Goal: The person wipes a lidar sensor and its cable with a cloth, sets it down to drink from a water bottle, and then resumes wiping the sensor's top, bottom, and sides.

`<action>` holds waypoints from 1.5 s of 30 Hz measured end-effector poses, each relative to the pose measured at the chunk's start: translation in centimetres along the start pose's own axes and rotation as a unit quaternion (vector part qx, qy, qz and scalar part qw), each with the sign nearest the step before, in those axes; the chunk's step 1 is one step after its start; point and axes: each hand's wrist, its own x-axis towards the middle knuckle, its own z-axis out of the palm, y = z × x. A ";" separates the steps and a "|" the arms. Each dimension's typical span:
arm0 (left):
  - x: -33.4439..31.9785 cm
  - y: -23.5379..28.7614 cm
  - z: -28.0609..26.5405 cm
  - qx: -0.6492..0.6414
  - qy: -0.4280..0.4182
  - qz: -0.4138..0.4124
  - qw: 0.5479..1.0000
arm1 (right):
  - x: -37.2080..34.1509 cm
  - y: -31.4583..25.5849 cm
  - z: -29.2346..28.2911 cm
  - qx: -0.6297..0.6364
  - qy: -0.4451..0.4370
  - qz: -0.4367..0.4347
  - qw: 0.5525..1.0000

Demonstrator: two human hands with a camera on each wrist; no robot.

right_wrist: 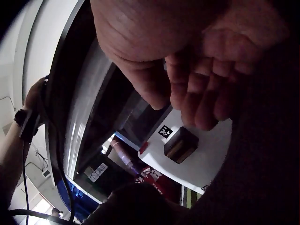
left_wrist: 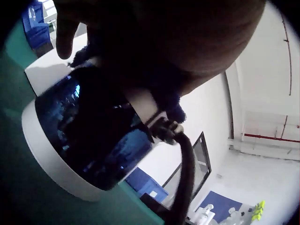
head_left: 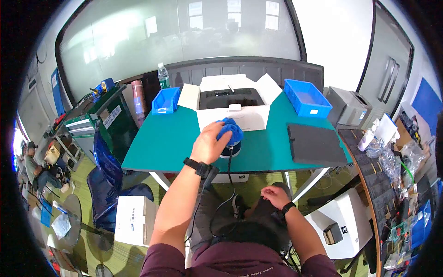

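In the head view, my left hand [head_left: 211,144] is curling its fingers and thumb round a blue cloth [head_left: 232,131] and pressing it onto the top of a dark cylinder [head_left: 236,150]. The cylinder is standing near the front edge of the desk [head_left: 152,143], about midway along it. Its long axis is running upright, with the white-rimmed end down and the cloth-covered end up. A cable [head_left: 231,177] is leaving its upper part on my side and hanging over the front edge. Behind the cylinder, an open white box [head_left: 234,120] is sitting towards the back edge; a blue bin [head_left: 166,100] is lying by the back left corner, a blue tray [head_left: 308,98] by the back right one, and a black panel [head_left: 318,144] by the front right corner. My right hand [head_left: 277,197] is hovering off the desk, over my legs.

In the left wrist view, the glossy side of the cylinder is filling the middle, its white rim meeting the green desk. The cloth is bunching between my palm and the upper end, just beside the cable's plug [left_wrist: 167,131].

In the right wrist view, my right hand is hanging loosely curled, the fingers side by side, holding nothing. Beyond them, a small dark box [right_wrist: 181,145] is resting on a white surface [right_wrist: 206,164].
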 end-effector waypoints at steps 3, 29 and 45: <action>-0.6 -0.4 -1.4 -0.025 0.005 0.000 1.000 | 0.2 0.1 0.2 -0.020 0.010 -0.021 1.000; 3.1 1.9 1.6 0.064 -0.042 0.065 0.995 | -0.3 -0.2 0.0 0.043 0.018 -0.003 0.999; -0.9 2.7 -0.7 0.103 0.068 0.126 0.984 | -0.6 -1.5 0.1 -0.006 0.017 -0.008 1.000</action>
